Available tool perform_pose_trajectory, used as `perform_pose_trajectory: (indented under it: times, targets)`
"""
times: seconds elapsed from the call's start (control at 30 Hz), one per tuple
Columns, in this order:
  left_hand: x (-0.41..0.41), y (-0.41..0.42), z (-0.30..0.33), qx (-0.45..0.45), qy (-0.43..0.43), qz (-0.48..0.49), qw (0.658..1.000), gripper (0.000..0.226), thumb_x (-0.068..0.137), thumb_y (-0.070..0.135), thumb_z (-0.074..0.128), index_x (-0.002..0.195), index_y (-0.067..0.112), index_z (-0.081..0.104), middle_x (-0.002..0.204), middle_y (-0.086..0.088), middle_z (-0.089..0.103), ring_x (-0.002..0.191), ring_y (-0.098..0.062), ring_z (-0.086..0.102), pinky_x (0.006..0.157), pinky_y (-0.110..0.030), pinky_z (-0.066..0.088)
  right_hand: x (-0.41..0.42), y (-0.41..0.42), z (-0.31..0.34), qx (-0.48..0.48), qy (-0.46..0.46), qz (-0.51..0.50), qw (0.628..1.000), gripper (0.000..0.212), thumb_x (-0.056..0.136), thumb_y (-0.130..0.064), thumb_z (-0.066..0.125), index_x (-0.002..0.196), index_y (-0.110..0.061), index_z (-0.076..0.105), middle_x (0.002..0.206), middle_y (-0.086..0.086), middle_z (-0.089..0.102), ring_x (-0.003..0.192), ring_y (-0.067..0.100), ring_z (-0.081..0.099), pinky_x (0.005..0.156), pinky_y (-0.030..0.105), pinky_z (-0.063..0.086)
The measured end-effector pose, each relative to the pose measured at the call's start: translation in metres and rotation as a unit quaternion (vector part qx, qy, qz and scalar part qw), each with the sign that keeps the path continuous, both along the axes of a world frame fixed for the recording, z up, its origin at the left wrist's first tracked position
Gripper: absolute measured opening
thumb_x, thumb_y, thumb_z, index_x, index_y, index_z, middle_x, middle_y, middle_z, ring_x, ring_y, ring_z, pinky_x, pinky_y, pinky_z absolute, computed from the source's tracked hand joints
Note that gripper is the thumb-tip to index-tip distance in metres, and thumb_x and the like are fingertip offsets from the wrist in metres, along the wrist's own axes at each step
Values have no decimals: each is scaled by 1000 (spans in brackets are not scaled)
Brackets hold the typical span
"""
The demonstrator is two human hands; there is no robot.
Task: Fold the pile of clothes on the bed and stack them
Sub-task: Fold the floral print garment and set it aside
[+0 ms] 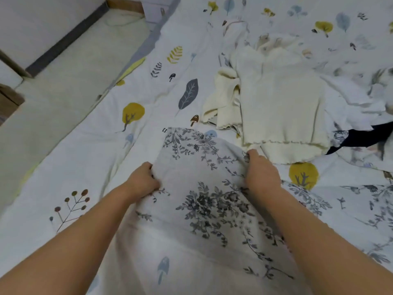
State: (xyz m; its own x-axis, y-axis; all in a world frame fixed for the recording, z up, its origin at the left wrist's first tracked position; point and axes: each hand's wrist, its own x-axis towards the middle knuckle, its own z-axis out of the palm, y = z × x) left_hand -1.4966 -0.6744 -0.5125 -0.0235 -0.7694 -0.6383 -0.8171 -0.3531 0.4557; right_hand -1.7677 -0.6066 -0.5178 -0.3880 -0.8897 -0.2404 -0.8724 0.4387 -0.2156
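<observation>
Hands grip a white garment printed with grey flowers [204, 188] near the bed's [89, 158] front edge: the left hand [142, 180] bunches its left side in curled fingers, the right hand [260, 171] pinches its right side. Just beyond, toward the bed's middle, a cream ribbed top [280, 107] lies spread over other pale clothes, with a dark navy piece [365, 136] showing at its right. Leaf-and-tree-patterned bedding covers the bed; pale floor [63, 77] runs along its left edge.
</observation>
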Motion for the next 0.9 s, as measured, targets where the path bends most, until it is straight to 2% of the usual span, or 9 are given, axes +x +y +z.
perform_pose_trajectory:
  times: [0.17,0.27,0.33,0.4,0.47,0.57,0.67,0.8,0.9]
  targets:
    - [42,17,9,-7,-189,-71,979,33,90,15,50,120,3,43,121,-21,56,108,-32,55,86,-32,41,-12,-7,2,-169,-4,-33,985,31,82,10,41,109,-1,51,98,20,56,89,35,50,70,39,35]
    - [45,37,5,-12,-260,-120,958,25,94,24,42,111,6,39,118,-18,58,102,-31,55,82,-33,41,-4,-15,-9,-161,37,-15,986,40,76,12,53,115,3,54,102,26,56,93,40,52,70,39,35]
    - [32,39,1,-85,-238,-68,965,24,93,26,44,106,8,35,104,-12,58,95,-32,55,74,-33,38,5,-13,-17,-164,78,-15,983,53,68,7,65,119,2,55,113,30,56,104,43,54,80,46,44]
    - [17,34,-8,-144,-171,11,975,43,90,36,50,118,7,35,99,-7,51,97,-33,56,75,-33,40,24,-3,-20,-170,93,16,981,57,71,-7,67,126,-2,51,128,29,50,120,43,49,95,54,41]
    - [6,28,-19,-184,-109,58,975,54,88,36,54,129,8,32,106,-10,56,95,-34,56,80,-38,47,48,13,-24,-141,69,72,985,57,81,-27,55,134,-7,46,141,25,40,133,39,37,106,56,27]
    - [-1,23,-22,-293,-53,70,952,48,86,9,52,131,13,37,113,-16,56,98,-35,55,80,-40,45,70,33,-34,-8,22,159,987,63,94,-47,20,149,-18,18,157,16,5,144,31,-1,112,54,0]
    - [2,18,-18,-403,-60,54,912,48,85,-1,48,132,7,42,116,-24,51,102,-40,52,85,-45,43,65,37,-50,120,-46,165,978,64,96,-56,15,148,-30,-13,155,3,-23,142,23,-23,112,51,-14]
    - [6,22,-36,-418,-147,-74,894,58,90,27,52,144,17,32,141,-28,33,125,-43,36,104,-52,25,64,35,-51,136,-53,172,974,66,97,-54,19,146,-31,-17,154,1,-26,142,23,-24,112,50,-14]
    - [0,29,-49,-298,-194,-305,883,71,86,64,2,147,29,2,158,-7,2,145,-25,-1,114,-40,-6,60,35,-44,145,-53,185,971,65,99,-50,21,147,-27,-15,155,3,-24,142,24,-22,114,51,-11]
